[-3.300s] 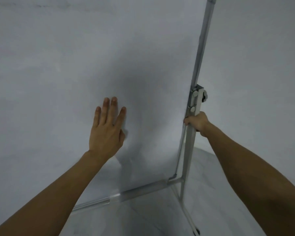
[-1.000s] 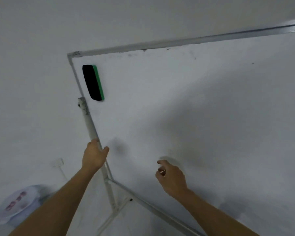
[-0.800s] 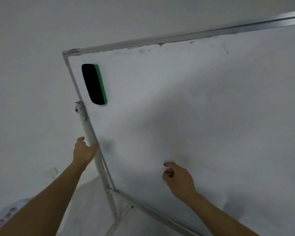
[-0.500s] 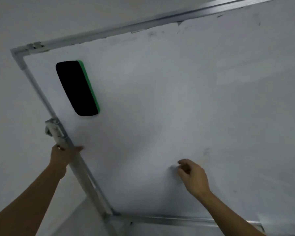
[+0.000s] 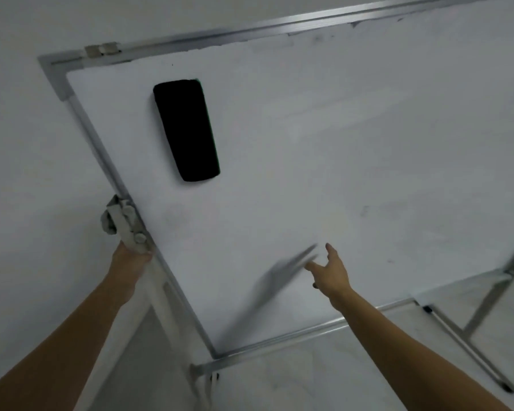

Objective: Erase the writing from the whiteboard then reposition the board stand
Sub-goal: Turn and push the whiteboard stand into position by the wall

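Plain wall behind; whiteboard (image 5: 339, 149) largely clean, left hand (image 5: 129, 264) clamped on stand post (image 5: 158, 295), right hand (image 5: 330, 272) spread empty: repositioning stage, needing a second grip.

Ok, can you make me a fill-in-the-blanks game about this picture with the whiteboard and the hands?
1. The black eraser is stuck near the top ____ corner of the whiteboard.
2. The ____ hand grips the stand post just below its metal bracket.
3. The right hand is ____, with its fingers spread in front of the board.
4. The eraser is ____ the left hand in the picture.

Missing words: left; left; open; above
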